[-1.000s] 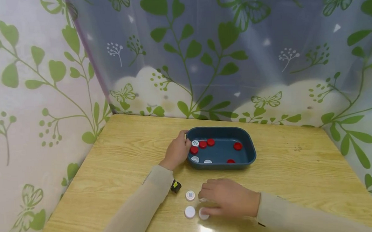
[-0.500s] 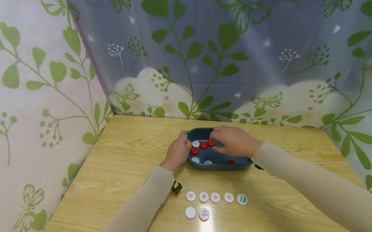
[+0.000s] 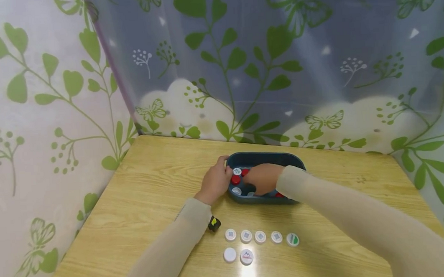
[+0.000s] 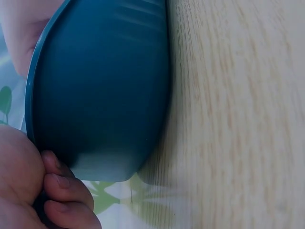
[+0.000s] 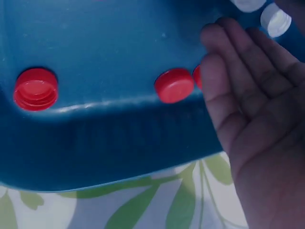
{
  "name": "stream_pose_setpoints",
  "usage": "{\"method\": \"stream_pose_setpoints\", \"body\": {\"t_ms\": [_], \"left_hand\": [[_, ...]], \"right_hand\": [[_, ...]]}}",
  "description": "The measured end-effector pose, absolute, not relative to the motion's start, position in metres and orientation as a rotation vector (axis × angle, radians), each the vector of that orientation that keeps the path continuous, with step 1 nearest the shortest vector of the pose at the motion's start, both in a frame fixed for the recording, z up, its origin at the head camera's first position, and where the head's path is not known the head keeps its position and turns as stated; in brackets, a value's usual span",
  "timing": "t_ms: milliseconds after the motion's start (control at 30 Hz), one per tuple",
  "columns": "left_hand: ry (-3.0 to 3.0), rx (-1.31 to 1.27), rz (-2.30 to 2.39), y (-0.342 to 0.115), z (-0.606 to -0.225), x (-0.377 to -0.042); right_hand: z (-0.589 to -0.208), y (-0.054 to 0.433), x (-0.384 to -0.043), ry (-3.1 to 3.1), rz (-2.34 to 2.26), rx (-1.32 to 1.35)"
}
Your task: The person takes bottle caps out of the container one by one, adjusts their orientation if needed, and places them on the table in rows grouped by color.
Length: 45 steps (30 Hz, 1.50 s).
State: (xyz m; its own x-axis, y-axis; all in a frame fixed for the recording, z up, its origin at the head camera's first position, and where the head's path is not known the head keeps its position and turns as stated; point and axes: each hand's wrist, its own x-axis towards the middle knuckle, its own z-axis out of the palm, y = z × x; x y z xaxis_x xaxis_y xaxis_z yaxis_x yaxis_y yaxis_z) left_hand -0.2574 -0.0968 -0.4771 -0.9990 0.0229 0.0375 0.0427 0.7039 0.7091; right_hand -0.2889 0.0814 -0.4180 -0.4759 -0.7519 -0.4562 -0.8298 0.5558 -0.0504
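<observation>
My left hand point(image 3: 214, 180) grips the left end of a dark blue tub point(image 3: 263, 200), fingers curled at its rim in the left wrist view. My right hand point(image 3: 263, 178) reaches down inside the tub. In the right wrist view its fingers lie extended side by side, near a white bottle cap point(image 5: 276, 20). Nothing shows in that hand; its thumb is mostly out of view. Red bottle caps point(image 5: 174, 86) lie on the tub floor, one upturned red cap point(image 5: 35, 89) apart from the others. At the tub's left end sits a printed white cap point(image 3: 237, 171).
On the wooden table point(image 3: 163, 166), in front of the tub, white caps point(image 3: 260, 237) form a row ending in a green-and-white cap point(image 3: 292, 239). Nearer are a plain white cap point(image 3: 229, 254) and a printed cap point(image 3: 246, 257). A patterned curtain point(image 3: 204, 93) hangs behind.
My right hand has left the caps on the table, gone into the tub, and moved lower and left inside it. My left hand keeps its grip on the tub.
</observation>
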Motion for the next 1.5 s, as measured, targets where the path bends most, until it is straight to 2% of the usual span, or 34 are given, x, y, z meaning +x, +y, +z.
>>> {"method": "stream_pose_setpoints", "body": {"t_ms": [233,633,1100,1500], "left_hand": [[-2.874,-0.054,-1.196,-0.095,-0.476,-0.256],[-2.860,-0.051,-1.189,-0.099,-0.473,-0.255],[-2.855,-0.089,-1.201,-0.095,-0.474,-0.257],[-2.872,-0.072,-1.187,-0.096,-0.479,-0.256]], "right_hand": [[-0.431,0.080,-0.289,2.347,0.263,-1.334],[-0.430,0.087,-0.290,2.386,0.315,-1.549],[-0.426,0.076,-0.278,2.439,0.556,-1.528],[-0.432,0.072,-0.276,2.450,0.529,-1.470]]}}
